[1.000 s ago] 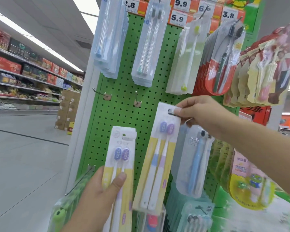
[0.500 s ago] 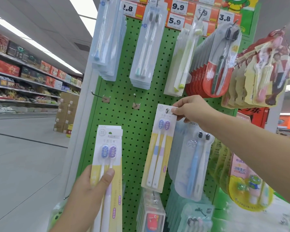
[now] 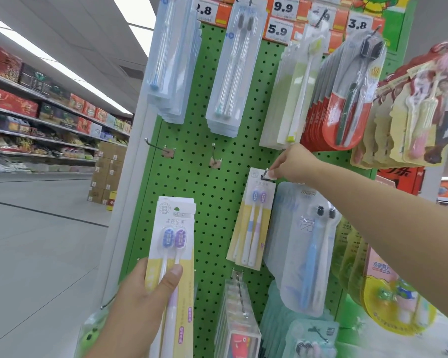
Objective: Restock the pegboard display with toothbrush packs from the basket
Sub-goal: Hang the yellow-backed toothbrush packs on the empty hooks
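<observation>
A green pegboard [image 3: 204,192] stands in front of me, hung with toothbrush packs. My left hand [image 3: 142,306] grips a yellow-and-white two-brush pack [image 3: 173,244], possibly more than one stacked, held upright at the lower left. My right hand [image 3: 292,164] reaches across and pinches the top corner of a matching yellow pack [image 3: 251,220] at its hang hole, right at a peg on the board. That pack hangs flat against the board. The basket is not in view.
Two bare hooks [image 3: 166,149] [image 3: 214,157] stick out of the board's middle row. A clear pouch with a blue brush [image 3: 305,244] hangs beside the yellow pack. Price tags [image 3: 279,29] line the top. Store shelving [image 3: 36,120] and stacked cartons [image 3: 106,171] stand at left.
My right hand has carried the yellow pack away from me to the board, where it now lies flat at a peg. My left hand has lifted its pack slightly higher.
</observation>
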